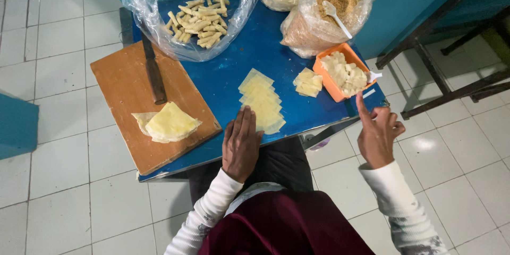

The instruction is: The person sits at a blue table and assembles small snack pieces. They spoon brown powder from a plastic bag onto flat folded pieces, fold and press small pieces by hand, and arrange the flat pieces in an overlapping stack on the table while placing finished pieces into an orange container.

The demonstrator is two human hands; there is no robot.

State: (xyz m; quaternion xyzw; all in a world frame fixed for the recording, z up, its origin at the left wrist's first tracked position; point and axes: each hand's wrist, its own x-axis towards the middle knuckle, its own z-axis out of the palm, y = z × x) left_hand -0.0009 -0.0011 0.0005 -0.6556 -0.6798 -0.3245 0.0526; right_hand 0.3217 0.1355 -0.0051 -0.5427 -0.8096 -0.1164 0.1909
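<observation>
**Row of dough sheets laid out on the blue worktop**

A row of thin, pale yellow dough sheets (262,101) is laid overlapping on the blue worktop (223,82), running from the middle towards the near edge. The sheets are square-cut, flat and slightly glossy. The left hand (241,142) is rested flat, fingers stretched out, on the worktop edge just beside the nearest sheet; nothing is grasped by it. The right hand (377,134) is held up off the worktop's right corner, loosely curled with the forefinger raised, and its grip is seen to be empty.

A smaller stack of sheets (308,82) is placed just beside an orange tub (325,74) filled with pale cheese cubes. On the wooden cutting board (123,89) at the left, a folded pile of dough rounds (168,122) and a dark-handled knife (153,72) are set. Behind, rolled sticks (198,20) are kept in a clear plastic bag, and a bag of breadcrumbs (313,21) holds a white spoon (336,17).
</observation>
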